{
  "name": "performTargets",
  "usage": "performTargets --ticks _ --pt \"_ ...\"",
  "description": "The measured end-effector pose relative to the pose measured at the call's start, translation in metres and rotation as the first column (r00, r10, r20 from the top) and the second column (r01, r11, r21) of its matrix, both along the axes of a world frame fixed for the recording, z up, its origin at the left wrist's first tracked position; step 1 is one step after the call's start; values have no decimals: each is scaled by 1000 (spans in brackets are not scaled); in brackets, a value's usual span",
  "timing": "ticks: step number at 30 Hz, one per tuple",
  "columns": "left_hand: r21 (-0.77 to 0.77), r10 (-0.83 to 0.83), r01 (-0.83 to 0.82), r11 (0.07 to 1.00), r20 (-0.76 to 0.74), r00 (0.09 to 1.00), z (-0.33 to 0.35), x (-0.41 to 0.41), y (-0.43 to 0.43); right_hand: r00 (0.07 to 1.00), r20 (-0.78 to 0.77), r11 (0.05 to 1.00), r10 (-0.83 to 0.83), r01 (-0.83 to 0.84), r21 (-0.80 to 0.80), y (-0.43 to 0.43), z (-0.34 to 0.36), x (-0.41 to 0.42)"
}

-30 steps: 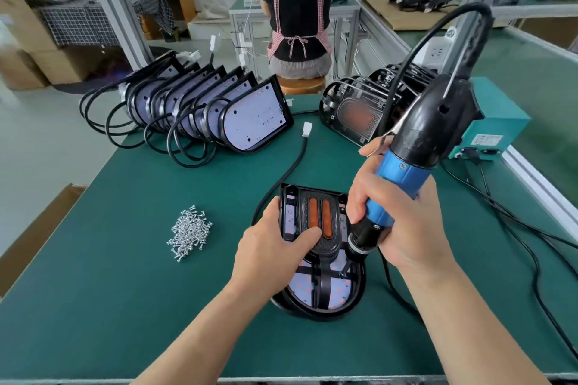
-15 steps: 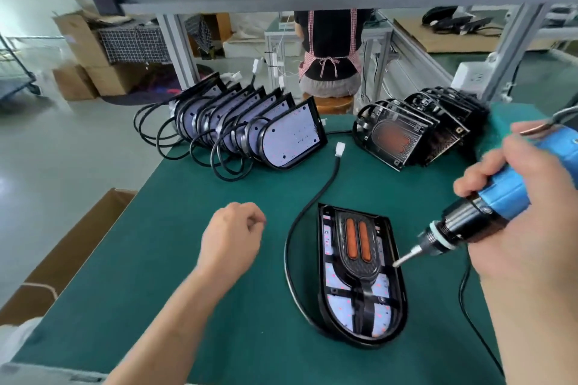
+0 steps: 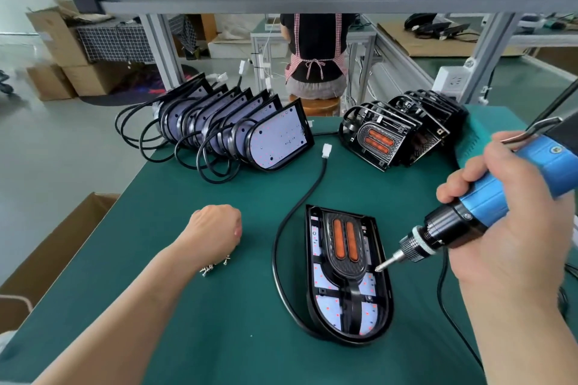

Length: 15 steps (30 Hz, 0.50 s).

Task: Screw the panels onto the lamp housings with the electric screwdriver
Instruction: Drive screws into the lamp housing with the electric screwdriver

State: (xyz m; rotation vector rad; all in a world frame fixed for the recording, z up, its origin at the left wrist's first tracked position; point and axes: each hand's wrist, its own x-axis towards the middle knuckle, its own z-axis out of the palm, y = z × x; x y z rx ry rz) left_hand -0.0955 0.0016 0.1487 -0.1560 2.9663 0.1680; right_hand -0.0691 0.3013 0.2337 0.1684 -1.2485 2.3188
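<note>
With the lamp housing (image 3: 380, 316) flat on the bench (image 3: 219, 337), panel (image 3: 344, 269) up, the right hand (image 3: 516, 244) grips the screwdriver (image 3: 453, 225), bit poised at the panel edge, while the left hand (image 3: 215, 228) curls over the screws (image 3: 215, 266), likely fetching one, grasp hidden.

No text, brand or number could be read. A small round badge on the electric screwdriver (image 3: 491, 197), at the right edge of the frame, was too small to make out, as were the marks on the white socket block (image 3: 450, 81) in the upper right.
</note>
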Motion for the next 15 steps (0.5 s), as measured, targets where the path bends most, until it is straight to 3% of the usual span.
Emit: performTargets --ticks 3,5,7,9,11,13,15 --pt "66 36 -29 997 -111 993 -2 4 1 1000 2 1000 -14 14 18 -2 2 1" --pt "257 117 -47 965 -264 957 1 10 5 999 -4 999 -31 31 12 -4 3 1" --pt "513 224 -24 858 -333 916 11 20 18 998 -7 998 -57 57 -17 -8 5 -1" --pt "790 290 15 613 -243 926 23 34 39 996 3 994 -94 94 -63 -15 8 -4" --pt "961 255 11 278 -84 963 30 46 61 992 19 985 -127 128 -114 -22 14 -9" --pt "998 172 -45 37 38 984 32 56 79 989 35 976 -141 145 -161 -28 20 -13" --pt "991 109 -88 -99 99 989 31 62 90 991 47 971 -128 135 -197 -33 25 -15"
